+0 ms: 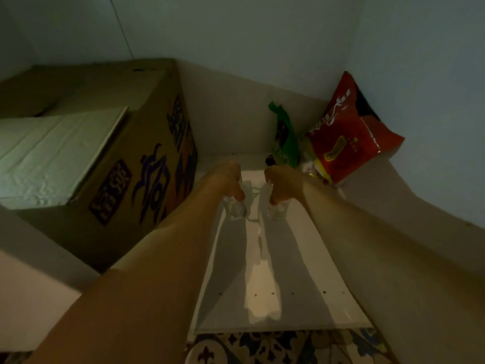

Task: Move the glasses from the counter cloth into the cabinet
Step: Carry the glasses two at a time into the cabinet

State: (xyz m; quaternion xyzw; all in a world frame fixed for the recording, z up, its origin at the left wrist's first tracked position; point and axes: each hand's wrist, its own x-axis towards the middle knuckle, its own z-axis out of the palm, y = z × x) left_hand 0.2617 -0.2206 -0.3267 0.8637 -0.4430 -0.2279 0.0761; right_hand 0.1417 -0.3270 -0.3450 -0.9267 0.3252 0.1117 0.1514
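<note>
Dim white cabinet interior (pixel 262 48), viewed looking up and in from below the shelf edge. Large brown cardboard box (pixel 126 143) with blue and orange print fills the left side; a flat white slab (pixel 52 156) lies on top of it. White shelf board (pixel 291 271) runs down the middle, with a row of small holes near its front edge. Both bare forearms reach in over it, casting two long shadows on the board.

Back right corner: red crinkled foil snack bag (pixel 349 132) leaning against the right wall; green plastic bag (pixel 284 137) just beside it on its left.

Left hand (pixel 228 179) is wrapped around a small clear drinking glass (pixel 235 208); right hand (pixel 280 182) is wrapped around a second small clear glass (pixel 275 211). Fingers closed on the upper part, bases showing below the thumbs. Glasses side by side, near each other, mid-shelf, between the box and the bags. Bases at or just above the board; can't tell if they touch it.

Patterned blue and white tile (pixel 275 348) shows under the shelf's front edge.
</note>
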